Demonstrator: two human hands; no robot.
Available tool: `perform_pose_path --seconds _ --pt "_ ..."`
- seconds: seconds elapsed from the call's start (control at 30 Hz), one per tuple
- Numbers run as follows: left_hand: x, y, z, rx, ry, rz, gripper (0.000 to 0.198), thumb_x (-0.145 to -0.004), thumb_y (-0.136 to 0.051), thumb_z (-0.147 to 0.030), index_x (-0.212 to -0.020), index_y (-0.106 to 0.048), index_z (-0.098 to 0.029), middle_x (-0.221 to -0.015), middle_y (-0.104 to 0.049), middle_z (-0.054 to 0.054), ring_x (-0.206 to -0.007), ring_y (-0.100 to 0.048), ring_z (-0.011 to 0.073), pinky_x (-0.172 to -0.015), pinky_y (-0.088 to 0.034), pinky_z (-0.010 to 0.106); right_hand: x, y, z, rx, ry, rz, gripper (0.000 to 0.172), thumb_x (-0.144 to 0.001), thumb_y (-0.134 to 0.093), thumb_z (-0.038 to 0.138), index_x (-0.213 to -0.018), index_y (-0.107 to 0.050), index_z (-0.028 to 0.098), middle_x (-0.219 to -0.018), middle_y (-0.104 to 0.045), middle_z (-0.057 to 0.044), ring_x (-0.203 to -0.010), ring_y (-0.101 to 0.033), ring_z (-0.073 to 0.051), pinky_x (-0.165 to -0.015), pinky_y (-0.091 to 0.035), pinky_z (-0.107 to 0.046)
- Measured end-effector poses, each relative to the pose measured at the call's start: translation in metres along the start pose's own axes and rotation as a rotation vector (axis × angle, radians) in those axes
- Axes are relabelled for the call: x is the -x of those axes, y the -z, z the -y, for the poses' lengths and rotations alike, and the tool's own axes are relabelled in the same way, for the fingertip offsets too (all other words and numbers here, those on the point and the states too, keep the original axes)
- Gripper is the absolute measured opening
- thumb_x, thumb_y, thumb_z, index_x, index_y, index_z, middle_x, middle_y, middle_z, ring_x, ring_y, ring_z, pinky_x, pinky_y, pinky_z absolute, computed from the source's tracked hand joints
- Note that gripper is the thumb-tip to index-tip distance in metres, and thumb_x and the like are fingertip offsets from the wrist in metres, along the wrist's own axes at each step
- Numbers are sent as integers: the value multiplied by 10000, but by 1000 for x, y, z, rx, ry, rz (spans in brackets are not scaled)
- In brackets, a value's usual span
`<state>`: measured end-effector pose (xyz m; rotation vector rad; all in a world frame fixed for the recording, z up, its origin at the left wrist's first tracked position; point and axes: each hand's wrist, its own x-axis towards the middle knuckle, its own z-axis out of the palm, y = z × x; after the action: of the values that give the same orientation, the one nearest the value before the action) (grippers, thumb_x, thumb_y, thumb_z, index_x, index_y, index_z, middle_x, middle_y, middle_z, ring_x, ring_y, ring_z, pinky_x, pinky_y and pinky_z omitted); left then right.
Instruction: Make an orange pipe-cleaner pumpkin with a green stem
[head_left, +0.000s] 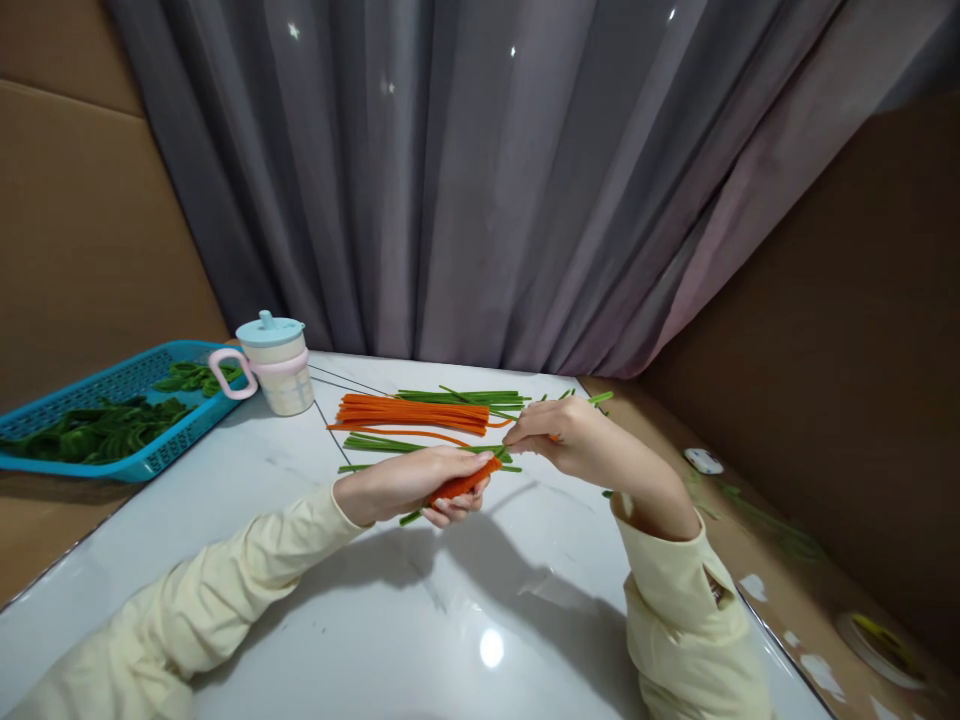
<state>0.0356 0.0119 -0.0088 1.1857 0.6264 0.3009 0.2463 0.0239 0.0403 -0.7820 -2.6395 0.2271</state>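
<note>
My left hand [420, 485] is closed round a small orange wound piece [466, 484] made of fuzzy stems, with a green stem end sticking out below the fingers. My right hand [562, 432] pinches the loose orange stem running from that piece, a little to its right and above the table. Just behind both hands lie a bundle of orange stems [412, 412] and green stems [457, 398] on the white marble table [375, 620]. More green stems [382, 446] lie under the orange bundle.
A blue plastic basket [112, 465] with green wound pieces stands at the left table edge. A lidded cup with a pink handle [276, 365] stands beside it. Grey curtains hang behind; brown walls close in left and right. A brown ledge with small objects runs along the right.
</note>
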Motion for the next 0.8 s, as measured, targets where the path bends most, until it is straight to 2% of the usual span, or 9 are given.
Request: perform_pose_path --seconds 0.17,0.27,0.4,0.5,0.67,0.8 --pt "-2 -3 1 6 -66 -22 371 -943 -354 -476 -790 -489 -166 -510 -360 -56 -448 -202 79 -407 -168 202 -3 -6 -1 -2 12 5 226 -819 -514 23 -767 -698 143 -721 -692 -32 -643 -613 -113 -626 -437 -199" --pt "-3 -5 2 30 -81 -71 359 -939 -359 -491 -870 -499 -168 -551 -335 -67 -451 -159 69 -394 -117 190 -4 -4 0 -15 -6 26 198 -829 -522 46 -821 -693 146 -777 -703 -34 -677 -620 -115 -650 -431 -201" --pt "-5 -3 4 51 -83 -145 331 -904 -453 -478 -789 -466 -168 -582 -224 -85 -459 -112 55 -388 -56 178 2 7 0 4 -138 82 161 -830 -520 76 -897 -651 143 -771 -699 -28 -641 -606 -115 -603 -409 -206" --pt "-8 1 5 96 -122 -203 294 -887 -484 -425 -747 -433 -172 -585 -231 -85 -449 -117 46 -380 -53 168 14 17 -2 -28 -219 127 184 -848 -475 86 -975 -594 146 -726 -682 -14 -594 -589 -113 -565 -404 -208" --pt "-10 9 2 244 -109 -230 243 -842 -481 -334 -683 -392 -173 -580 -248 -82 -423 -142 36 -358 -59 162 36 12 -1 -111 -121 182 293 -886 -379 74 -1079 -583 158 -907 -692 -62 -742 -648 -131 -667 -470 -228" --pt "-9 11 -2 327 -85 -234 226 -807 -480 -288 -646 -366 -177 -569 -233 -84 -406 -151 33 -339 -64 155 56 -11 11 20 -119 169 557 -746 -330 -60 -1172 -586 190 -1011 -680 -75 -858 -654 -158 -742 -503 -258"
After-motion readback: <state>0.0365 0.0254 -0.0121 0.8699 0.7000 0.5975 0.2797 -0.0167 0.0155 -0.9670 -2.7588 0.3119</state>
